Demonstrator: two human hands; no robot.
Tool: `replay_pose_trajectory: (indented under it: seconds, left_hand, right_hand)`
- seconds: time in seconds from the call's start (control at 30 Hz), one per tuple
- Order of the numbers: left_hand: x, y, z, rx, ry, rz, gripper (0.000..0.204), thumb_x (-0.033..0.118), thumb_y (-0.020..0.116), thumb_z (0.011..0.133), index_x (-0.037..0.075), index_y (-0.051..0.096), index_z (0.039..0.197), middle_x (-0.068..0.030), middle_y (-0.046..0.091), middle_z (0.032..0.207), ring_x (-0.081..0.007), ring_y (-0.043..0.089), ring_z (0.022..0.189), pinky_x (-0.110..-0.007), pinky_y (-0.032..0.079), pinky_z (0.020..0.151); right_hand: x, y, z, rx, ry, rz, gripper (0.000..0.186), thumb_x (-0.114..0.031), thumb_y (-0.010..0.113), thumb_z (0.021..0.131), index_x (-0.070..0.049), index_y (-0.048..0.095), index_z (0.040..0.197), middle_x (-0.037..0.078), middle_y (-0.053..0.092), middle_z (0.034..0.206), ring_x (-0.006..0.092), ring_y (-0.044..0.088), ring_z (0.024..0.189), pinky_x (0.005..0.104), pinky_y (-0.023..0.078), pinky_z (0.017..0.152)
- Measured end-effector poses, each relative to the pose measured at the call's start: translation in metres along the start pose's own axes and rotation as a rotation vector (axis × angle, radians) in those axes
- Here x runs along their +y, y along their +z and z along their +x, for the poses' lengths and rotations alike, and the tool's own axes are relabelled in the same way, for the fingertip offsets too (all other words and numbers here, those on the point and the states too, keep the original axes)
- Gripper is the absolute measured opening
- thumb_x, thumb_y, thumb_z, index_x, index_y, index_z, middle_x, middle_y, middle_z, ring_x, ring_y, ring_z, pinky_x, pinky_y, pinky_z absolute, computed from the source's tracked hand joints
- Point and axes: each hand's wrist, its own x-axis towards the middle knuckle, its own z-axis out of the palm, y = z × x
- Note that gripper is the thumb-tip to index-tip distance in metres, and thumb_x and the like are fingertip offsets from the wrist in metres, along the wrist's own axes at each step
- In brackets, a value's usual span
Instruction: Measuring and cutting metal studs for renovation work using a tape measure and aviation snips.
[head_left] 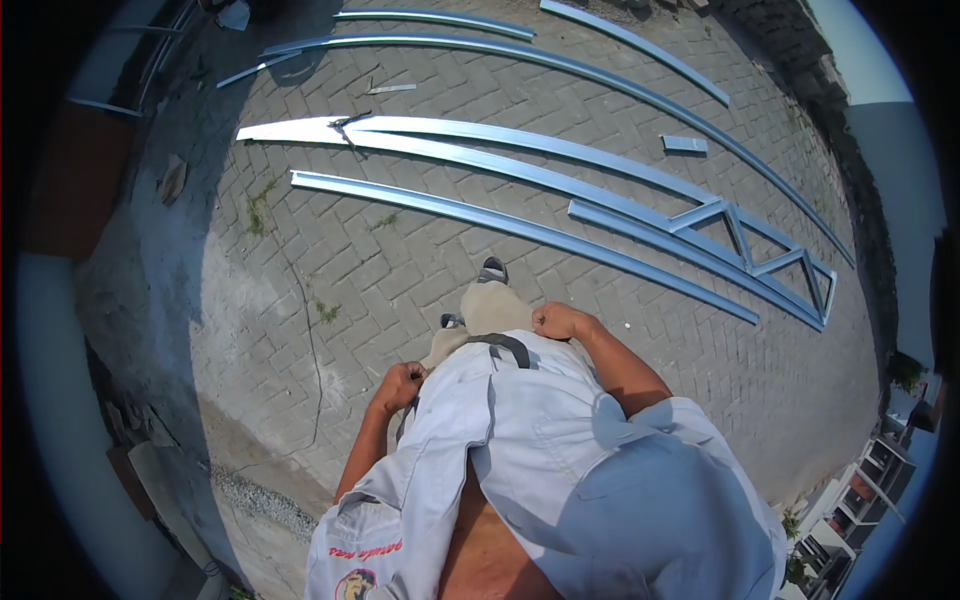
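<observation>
My left hand [400,385] is closed, its fingers curled at the left side of my beige trousers [497,308]. On the other side my right hand [560,321] is also closed, resting against the trousers near the hip. Whether either hand pinches the cloth or holds something small is hidden. A dark belt [508,345] shows between them under my light shirt. Both hands are apart from the metal on the ground. Closest to my feet lies a long silver metal channel [500,227]. Beyond it is a partly built metal truss [560,180] with zigzag braces at its right end.
A dark clamp-like tool [347,129] sits on the truss's left end. Farther off lie a long curved-looking channel [600,80], another channel [640,50] and a short offcut [685,145]. Grey paving [400,270] covers the ground. White furniture-like frames [835,510] stand at lower right.
</observation>
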Motion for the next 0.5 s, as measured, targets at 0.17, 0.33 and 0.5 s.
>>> replay_pose_trajectory:
  seconds: [0.17, 0.33, 0.5]
  left_hand:
    - [0.050, -0.062, 0.035, 0.073, 0.132, 0.243, 0.017, 0.013, 0.062, 0.080, -0.003, 0.066, 0.084, -0.0116, 0.065, 0.073, -0.0167, 0.059, 0.069, -0.032, 0.047, 0.064]
    - [0.088, -0.125, 0.051, -0.245, 0.122, 0.274, 0.022, 0.015, 0.059, 0.077, -0.004, 0.065, 0.087, -0.0172, 0.066, 0.077, -0.0220, 0.061, 0.072, -0.037, 0.048, 0.068]
    - [0.096, -0.164, 0.117, -0.355, 0.193, 0.418, 0.030, 0.020, 0.059, 0.068, -0.006, 0.065, 0.082, -0.0252, 0.065, 0.079, -0.0323, 0.063, 0.071, -0.041, 0.047, 0.065]
  right_hand:
    - [-0.008, -0.029, 0.009, 0.021, 0.020, -0.005, 0.013, -0.017, 0.065, 0.072, -0.005, 0.067, 0.076, 0.014, 0.067, 0.072, 0.0256, 0.064, 0.068, 0.0391, 0.048, 0.061]
    - [-0.024, -0.033, -0.003, -0.020, 0.154, 0.194, 0.025, -0.018, 0.065, 0.073, -0.001, 0.070, 0.091, 0.019, 0.069, 0.083, 0.0305, 0.067, 0.076, 0.0404, 0.050, 0.067]
    - [-0.038, -0.024, 0.010, 0.031, 0.151, 0.380, 0.014, -0.016, 0.069, 0.073, -0.004, 0.070, 0.079, 0.010, 0.069, 0.074, 0.0188, 0.064, 0.071, 0.0339, 0.050, 0.066]
